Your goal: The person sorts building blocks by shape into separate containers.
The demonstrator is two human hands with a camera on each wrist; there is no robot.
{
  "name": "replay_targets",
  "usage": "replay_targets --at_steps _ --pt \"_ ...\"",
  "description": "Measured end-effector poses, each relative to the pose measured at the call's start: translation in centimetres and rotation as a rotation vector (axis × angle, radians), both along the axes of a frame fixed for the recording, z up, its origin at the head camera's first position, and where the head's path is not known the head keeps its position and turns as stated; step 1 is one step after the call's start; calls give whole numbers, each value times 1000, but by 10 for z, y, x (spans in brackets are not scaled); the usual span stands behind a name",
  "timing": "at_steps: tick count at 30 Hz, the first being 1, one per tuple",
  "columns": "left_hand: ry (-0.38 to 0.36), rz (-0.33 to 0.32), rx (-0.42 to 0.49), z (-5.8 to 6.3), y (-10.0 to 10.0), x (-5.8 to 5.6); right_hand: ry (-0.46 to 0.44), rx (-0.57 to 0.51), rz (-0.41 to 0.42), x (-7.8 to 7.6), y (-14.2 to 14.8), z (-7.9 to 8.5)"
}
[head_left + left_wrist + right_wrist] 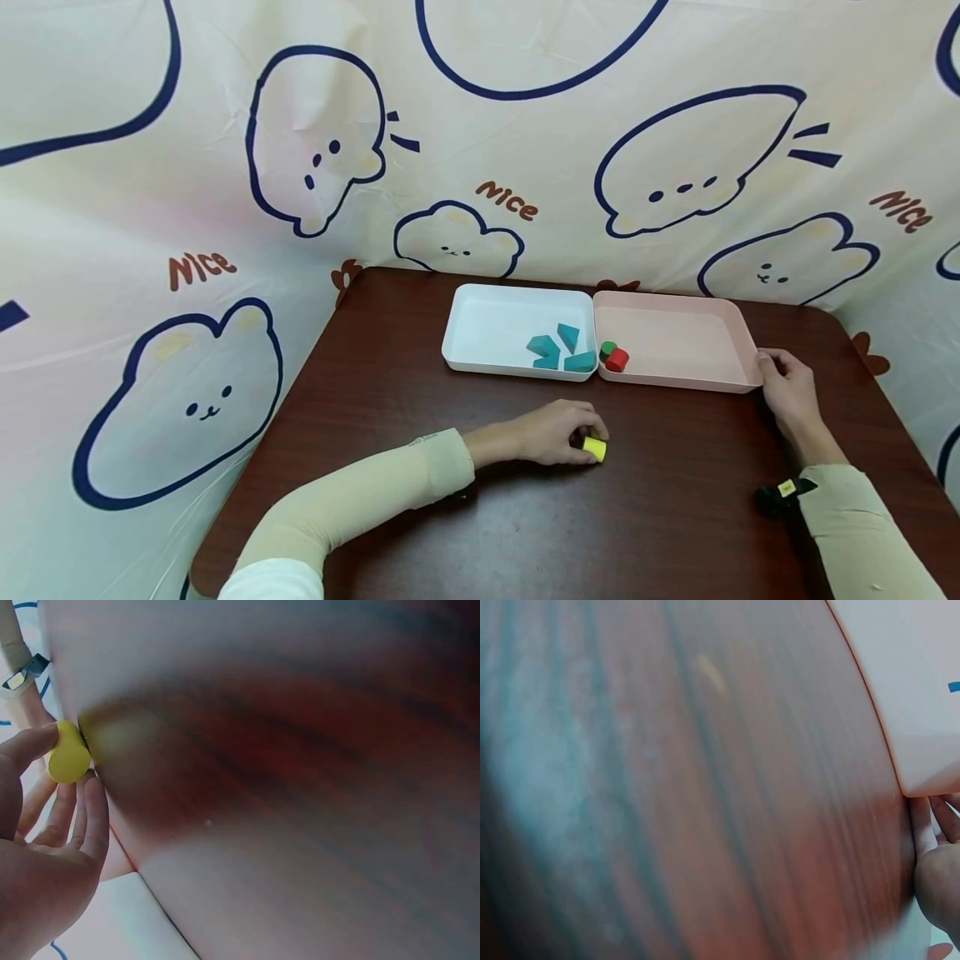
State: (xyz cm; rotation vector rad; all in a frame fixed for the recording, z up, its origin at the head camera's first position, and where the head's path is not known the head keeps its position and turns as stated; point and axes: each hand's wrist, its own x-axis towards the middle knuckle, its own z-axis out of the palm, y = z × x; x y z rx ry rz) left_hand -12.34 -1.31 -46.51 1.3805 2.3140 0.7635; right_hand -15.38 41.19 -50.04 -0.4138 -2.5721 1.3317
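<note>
My left hand (562, 435) pinches a small yellow cylinder block (595, 449) just above or on the table; in the left wrist view thumb and fingers (94, 817) lie about the yellow cylinder (69, 759). My right hand (791, 390) grips the right end of the pink tray (682, 383) near its front corner; some of its fingers are hidden. In the right wrist view, this hand (939, 877) meets the tray's corner (922, 769). A red cylinder block (617, 360) and a green block (607, 349) lie at the pink tray's left end.
A white tray (480, 367) stands against the pink tray's left side. Several teal blocks (579, 362) lie in its right part. Both trays sit near the back of the dark brown table (525, 525), before a patterned cloth (555, 150).
</note>
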Motion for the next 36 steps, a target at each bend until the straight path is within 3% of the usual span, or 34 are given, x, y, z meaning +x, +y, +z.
replay_targets --at_steps 6,15,36 --pt "-5 4 2 5 1 2 -10 22 -5 1 0 0" --pt "-15 2 10 1 2 6 -7 46 -16 4 -3 -2" --pt "-44 -14 60 4 2 4 -12 29 -24 2 -3 1"
